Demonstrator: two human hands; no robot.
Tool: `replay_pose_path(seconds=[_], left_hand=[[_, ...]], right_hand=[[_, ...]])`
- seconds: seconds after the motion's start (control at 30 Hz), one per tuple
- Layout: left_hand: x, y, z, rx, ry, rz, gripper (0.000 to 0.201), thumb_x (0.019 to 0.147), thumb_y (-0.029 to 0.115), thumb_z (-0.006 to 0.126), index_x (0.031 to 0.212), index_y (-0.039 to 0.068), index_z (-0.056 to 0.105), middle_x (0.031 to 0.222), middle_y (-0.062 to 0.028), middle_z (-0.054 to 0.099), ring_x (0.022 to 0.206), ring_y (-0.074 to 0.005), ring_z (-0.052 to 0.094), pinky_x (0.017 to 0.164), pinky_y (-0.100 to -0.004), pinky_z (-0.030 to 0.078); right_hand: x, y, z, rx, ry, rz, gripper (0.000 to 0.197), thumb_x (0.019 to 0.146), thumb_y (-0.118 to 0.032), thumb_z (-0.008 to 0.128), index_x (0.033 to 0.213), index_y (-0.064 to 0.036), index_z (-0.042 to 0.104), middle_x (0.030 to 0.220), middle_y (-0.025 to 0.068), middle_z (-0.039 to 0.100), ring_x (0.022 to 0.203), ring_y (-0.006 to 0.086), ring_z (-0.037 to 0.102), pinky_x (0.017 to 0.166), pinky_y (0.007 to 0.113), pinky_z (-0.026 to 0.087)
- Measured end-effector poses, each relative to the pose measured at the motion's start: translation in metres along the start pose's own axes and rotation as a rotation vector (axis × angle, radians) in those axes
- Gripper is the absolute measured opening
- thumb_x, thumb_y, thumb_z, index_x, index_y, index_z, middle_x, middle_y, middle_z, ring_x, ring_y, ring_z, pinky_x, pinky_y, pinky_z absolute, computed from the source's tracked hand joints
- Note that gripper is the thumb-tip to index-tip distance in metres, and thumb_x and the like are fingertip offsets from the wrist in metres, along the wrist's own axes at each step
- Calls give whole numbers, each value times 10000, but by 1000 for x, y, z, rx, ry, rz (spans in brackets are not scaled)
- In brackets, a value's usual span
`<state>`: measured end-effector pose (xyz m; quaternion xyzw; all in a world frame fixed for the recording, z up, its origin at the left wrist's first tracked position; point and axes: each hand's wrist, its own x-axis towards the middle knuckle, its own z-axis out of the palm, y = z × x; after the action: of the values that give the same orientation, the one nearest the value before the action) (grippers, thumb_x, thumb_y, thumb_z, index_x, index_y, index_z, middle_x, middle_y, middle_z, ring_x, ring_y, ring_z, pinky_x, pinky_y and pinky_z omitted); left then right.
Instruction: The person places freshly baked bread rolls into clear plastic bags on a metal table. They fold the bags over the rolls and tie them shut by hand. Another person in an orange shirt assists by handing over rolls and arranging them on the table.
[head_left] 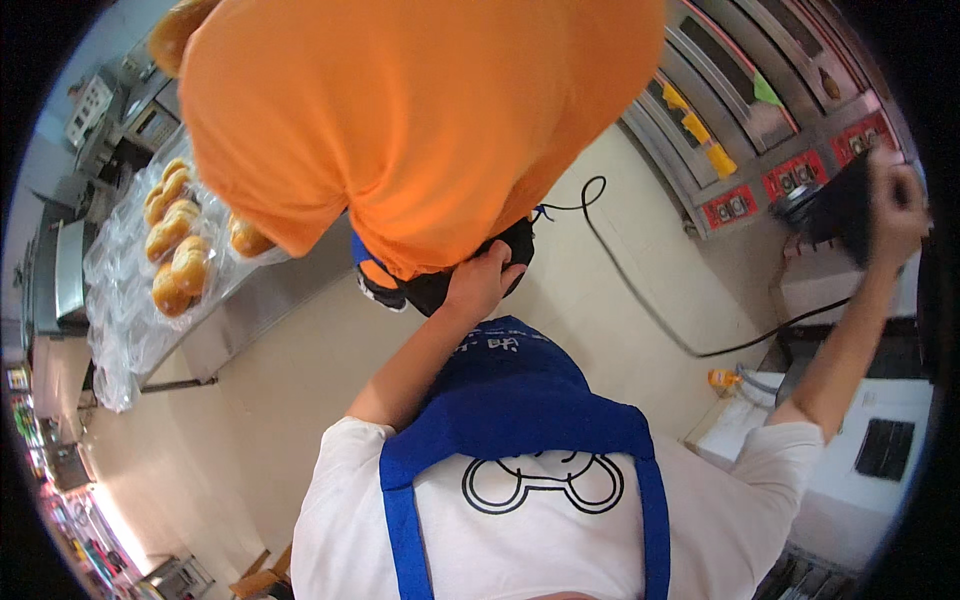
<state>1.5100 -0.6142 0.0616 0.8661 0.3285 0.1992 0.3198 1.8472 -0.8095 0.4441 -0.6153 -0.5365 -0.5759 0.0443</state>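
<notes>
Close in front of me stands a person in an orange shirt [420, 120], bent forward so the shirt fills the upper middle. My left hand [482, 285] reaches to the shirt's lower hem, fingers curled against black material [428, 290] there; what it grips is partly hidden. Out at the far right, my right hand [897, 210] is raised and smeared by motion. Its fingers close on a dark cloth-like thing [850, 208] with a blurred greyish end. My blue apron [510, 390] lies below the left hand.
Bagged bread rolls [188, 268] lie on a metal table [225, 330] at left. A black cable [635, 290] loops over the floor. An oven bank [735, 100] with red control panels stands at upper right. A white unit [840, 425] is below my right arm.
</notes>
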Motion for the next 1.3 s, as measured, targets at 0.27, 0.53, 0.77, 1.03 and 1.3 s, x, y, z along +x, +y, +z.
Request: replay_pose_path(seconds=[0.27,0.53,0.77,1.03,1.3], left_hand=[[-20,-16,12,121,164,111,328,866,404,660,1050,140,600,881,-99,642,782,-306,654,658,-415,535],[-77,-22,-7,397,7,-53,457,719,473,759,1062,179,695,749,-60,564,683,-240,615,592,-346,507],[-120,-31,-10,457,49,-141,569,660,572,752,1079,191,695,712,-50,577,637,-219,621,565,-320,507],[-126,-21,-4,207,19,-277,500,603,366,837,980,104,640,818,-89,663,743,-276,678,651,-367,542],[-134,-18,-11,-7,78,-252,372,675,51,677,1031,140,615,922,-109,669,882,-308,660,744,-406,534]], right_hand=[[-181,-158,74,471,-463,115,369,861,-336,673,610,-110,524,602,75,546,556,267,551,529,386,434],[-245,-320,123,1155,-1132,-144,362,820,-430,648,744,-79,694,676,143,667,642,319,677,561,433,535],[-216,-425,106,1362,-1138,-461,360,854,-398,624,835,-49,711,820,156,703,789,319,696,669,423,555],[-152,-458,35,1786,-1066,-222,286,877,-299,552,838,-17,583,746,217,651,708,394,651,625,490,515],[-73,-485,123,2451,-715,831,117,868,-151,644,809,-60,599,707,-30,559,657,83,545,594,263,464]])
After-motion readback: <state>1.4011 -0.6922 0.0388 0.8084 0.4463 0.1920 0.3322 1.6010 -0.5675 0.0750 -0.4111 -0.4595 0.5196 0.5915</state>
